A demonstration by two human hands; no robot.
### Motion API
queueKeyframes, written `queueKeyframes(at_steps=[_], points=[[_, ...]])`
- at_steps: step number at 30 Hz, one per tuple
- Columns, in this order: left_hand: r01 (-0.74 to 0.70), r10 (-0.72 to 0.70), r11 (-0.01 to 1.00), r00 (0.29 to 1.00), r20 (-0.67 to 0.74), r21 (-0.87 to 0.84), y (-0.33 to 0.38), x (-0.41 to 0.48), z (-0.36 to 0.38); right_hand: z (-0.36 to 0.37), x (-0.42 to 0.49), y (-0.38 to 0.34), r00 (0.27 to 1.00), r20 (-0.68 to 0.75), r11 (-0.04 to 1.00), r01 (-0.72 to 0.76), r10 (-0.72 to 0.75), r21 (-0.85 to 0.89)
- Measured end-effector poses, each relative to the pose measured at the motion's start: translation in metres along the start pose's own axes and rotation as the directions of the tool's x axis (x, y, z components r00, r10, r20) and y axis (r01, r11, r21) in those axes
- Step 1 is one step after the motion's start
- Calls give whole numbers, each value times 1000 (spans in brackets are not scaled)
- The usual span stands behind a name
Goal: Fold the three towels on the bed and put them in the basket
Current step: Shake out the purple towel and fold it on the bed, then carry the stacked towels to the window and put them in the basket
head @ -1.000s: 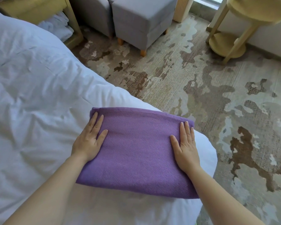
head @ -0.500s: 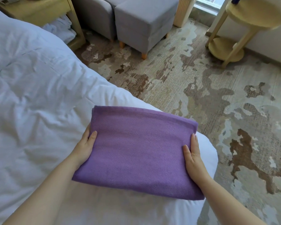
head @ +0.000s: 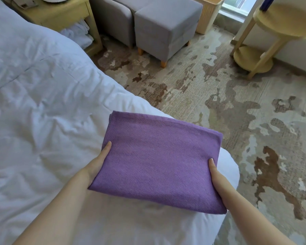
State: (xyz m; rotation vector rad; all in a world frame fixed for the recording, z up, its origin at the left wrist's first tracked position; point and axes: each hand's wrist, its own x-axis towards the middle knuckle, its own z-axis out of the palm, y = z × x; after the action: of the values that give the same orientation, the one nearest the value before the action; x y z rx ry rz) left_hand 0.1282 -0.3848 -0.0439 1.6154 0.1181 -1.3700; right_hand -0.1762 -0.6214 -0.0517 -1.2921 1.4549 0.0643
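I am looking down over the white-covered bed [head: 42, 106], which is filling the left half of the view, with the patchy beige and brown carpet [head: 228, 106] spreading out beyond its right edge. Two grey ottomans [head: 166, 27] are standing side by side on the carpet at the far end, between a yellow wooden bedside cabinet [head: 60, 16] on their left and a pale ribbed basket [head: 208, 15] just behind their right corner. A round yellow two-tier side table [head: 281, 22] is standing well apart to the right, near the wall. I am holding the folded purple towel [head: 157, 165] at the bed's near right corner, its far right corner reaching out past the bed's edge; I cannot tell whether it is resting on the cover or raised off it. My left hand [head: 97, 165] is gripping the towel's left edge and my right hand [head: 217, 175] is gripping its right edge, each thumb lying on top and the fingers hiding underneath the cloth.
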Motion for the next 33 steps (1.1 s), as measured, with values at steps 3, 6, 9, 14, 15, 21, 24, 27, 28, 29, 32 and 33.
queueKeyframes(at_steps=[3,6,9,14,15,21,24,27,28,29,32,33], points=[[-21,22,1000,1000,-20,7,4,-15,6,-9,-3,-2,995,-91,1000,27,-28,-7],[-75,75,997,996,-39,8,9,-36,17,-29,-17,-14,971,-173,986,162,-165,-33],[-126,127,992,990,-55,19,21,-62,38,-60,-39,-29,983,-130,991,132,-130,12],[-236,239,971,963,-125,36,52,-100,97,-133,-75,-51,991,-100,995,89,-85,44],[-266,271,962,954,-127,56,62,-106,112,-150,-80,-56,990,-103,993,101,-95,53],[-326,325,937,945,30,130,134,-132,228,-264,-101,-72,973,-194,973,155,-121,172],[-365,363,915,931,46,169,162,-127,290,-322,-95,-74,982,-153,942,155,-113,297],[-447,448,877,893,39,176,186,-111,357,-385,-76,-84,980,-146,922,180,-137,341],[-460,460,870,887,44,177,195,-103,380,-408,-65,-91,976,-164,927,190,-143,324],[-470,469,866,882,47,172,204,-94,402,-430,-54,-99,972,-184,934,198,-148,298],[-482,486,857,874,24,185,234,-67,460,-496,-21,-126,959,-221,936,232,-175,265],[-467,469,865,882,31,184,244,-62,477,-516,-12,-135,957,-228,934,240,-181,265]])
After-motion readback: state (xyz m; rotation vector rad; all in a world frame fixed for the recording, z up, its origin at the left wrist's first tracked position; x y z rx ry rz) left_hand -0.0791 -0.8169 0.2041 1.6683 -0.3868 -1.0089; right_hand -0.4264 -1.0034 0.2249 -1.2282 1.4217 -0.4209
